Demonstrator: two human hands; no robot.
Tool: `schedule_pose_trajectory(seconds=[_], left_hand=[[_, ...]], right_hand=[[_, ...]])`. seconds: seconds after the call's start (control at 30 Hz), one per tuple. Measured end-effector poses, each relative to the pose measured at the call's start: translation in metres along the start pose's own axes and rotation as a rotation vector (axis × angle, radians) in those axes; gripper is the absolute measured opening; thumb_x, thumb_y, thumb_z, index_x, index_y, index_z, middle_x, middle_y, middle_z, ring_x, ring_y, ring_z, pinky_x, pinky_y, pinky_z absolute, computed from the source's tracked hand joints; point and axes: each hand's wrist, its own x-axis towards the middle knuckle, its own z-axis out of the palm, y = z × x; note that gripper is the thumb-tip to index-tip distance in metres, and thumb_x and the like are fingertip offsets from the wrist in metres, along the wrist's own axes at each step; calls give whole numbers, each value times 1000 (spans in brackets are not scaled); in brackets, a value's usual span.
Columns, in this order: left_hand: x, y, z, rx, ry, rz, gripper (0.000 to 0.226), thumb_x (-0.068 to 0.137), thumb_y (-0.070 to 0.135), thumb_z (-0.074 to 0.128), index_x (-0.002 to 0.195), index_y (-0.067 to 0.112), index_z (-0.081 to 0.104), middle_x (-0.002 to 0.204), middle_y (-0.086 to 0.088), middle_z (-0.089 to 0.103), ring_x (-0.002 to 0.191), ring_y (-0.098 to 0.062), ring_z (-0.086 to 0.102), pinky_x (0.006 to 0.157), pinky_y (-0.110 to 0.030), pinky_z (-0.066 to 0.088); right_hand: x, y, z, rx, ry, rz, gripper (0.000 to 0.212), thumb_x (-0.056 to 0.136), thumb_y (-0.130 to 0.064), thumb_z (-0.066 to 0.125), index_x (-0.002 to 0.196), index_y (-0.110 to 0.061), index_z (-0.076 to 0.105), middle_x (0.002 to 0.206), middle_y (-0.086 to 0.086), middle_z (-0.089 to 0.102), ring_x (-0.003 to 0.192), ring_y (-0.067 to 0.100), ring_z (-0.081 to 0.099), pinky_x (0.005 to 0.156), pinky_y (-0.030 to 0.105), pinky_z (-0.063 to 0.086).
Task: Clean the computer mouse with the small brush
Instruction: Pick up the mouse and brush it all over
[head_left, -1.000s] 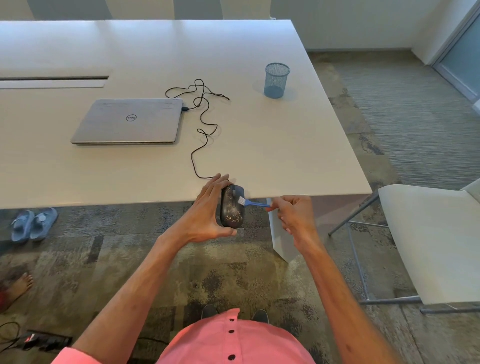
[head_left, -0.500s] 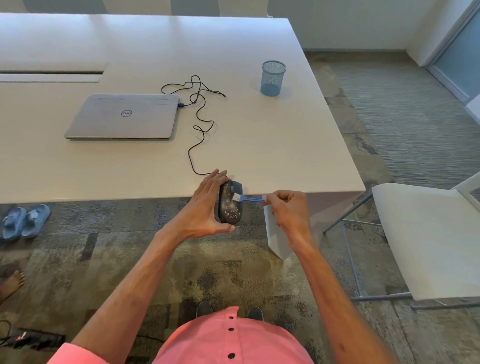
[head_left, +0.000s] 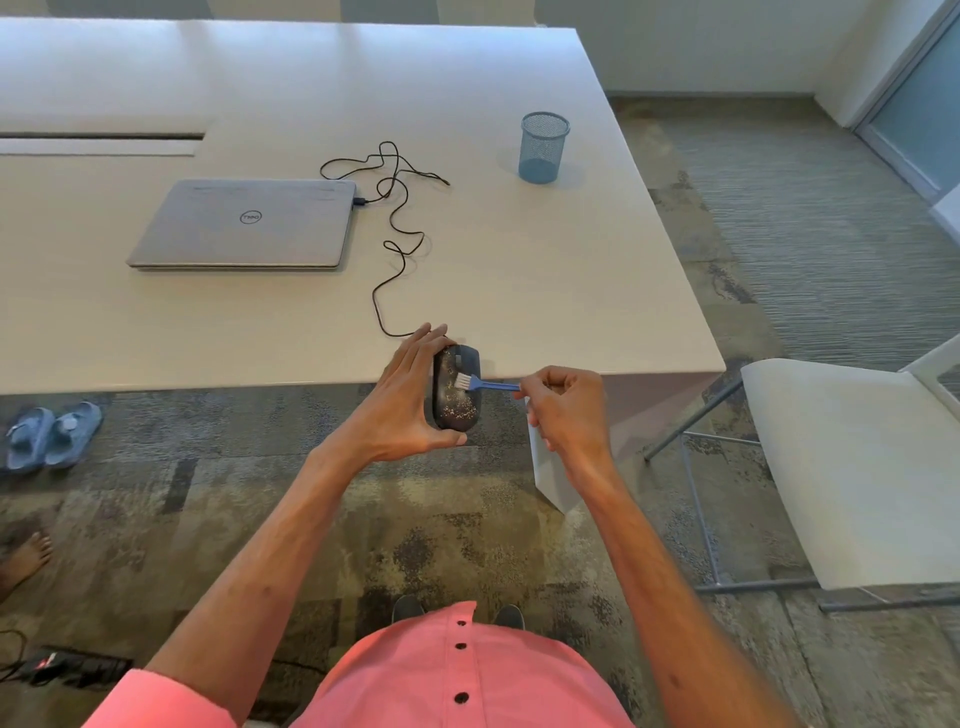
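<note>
Left hand (head_left: 402, 402) grips the speckled computer mouse (head_left: 455, 391); right hand (head_left: 563, 410), at 3 o'clock, pinches the small brush (head_left: 480, 383), bristles touching it.

Your mouse (head_left: 456, 395) sits off the table's (head_left: 545, 291) near edge, brush (head_left: 485, 384) at its 3 o'clock. Laptop (head_left: 244, 223) at 10, cup (head_left: 543, 148) at 1, cable (head_left: 395, 228) btwn them.

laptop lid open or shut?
Shut. The laptop lies flat on the table, lid logo facing up, no screen or keys showing.
</note>
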Motion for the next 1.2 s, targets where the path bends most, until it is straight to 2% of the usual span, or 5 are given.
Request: schedule_pose_trajectory(seconds=[0.17, 0.43, 0.6, 0.97, 1.2], left_hand=[[-4, -1, 2, 4, -11, -23, 133, 73, 60, 99, 175, 22, 23, 188, 9, 12, 177, -9, -3, 142, -43, 10], [-4, 3, 8, 17, -11, -11, 132, 74, 59, 98, 175, 22, 22, 189, 9, 12, 177, -8, -4, 142, -41, 10], [-5, 5, 7, 1, 0, -26, 133, 72, 66, 94, 175, 21, 23, 189, 7, 13, 176, -7, -4, 141, -40, 11], [-7, 5, 5, 25, 3, -36, 133, 71, 71, 88, 175, 22, 23, 188, 7, 14, 176, -8, -4, 142, -44, 13], [-5, 8, 4, 19, 30, -50, 136, 69, 72, 91, 176, 22, 24, 188, 9, 15, 176, -6, -4, 140, -41, 12]], right_hand=[[4, 9, -12, -54, 80, 6, 26, 98, -13, 74, 73, -13, 82, 44, -17, 55, 40, -2, 45, 49, 8, 40], [-10, 8, -5, 10, -46, -85, 28, 98, -12, 73, 72, -19, 80, 48, -8, 58, 46, 9, 46, 54, 18, 44], [-11, 21, -8, -83, -4, -67, 29, 98, -15, 75, 70, -22, 80, 44, -19, 52, 40, 3, 38, 48, 10, 33], [-18, 16, -1, 39, -12, -138, 23, 96, -20, 74, 75, -26, 80, 50, -12, 60, 46, 6, 49, 56, 19, 48], [-20, 30, -7, -147, 41, -136, 27, 97, -22, 75, 71, -28, 78, 54, -14, 63, 48, 3, 46, 53, 11, 41]])
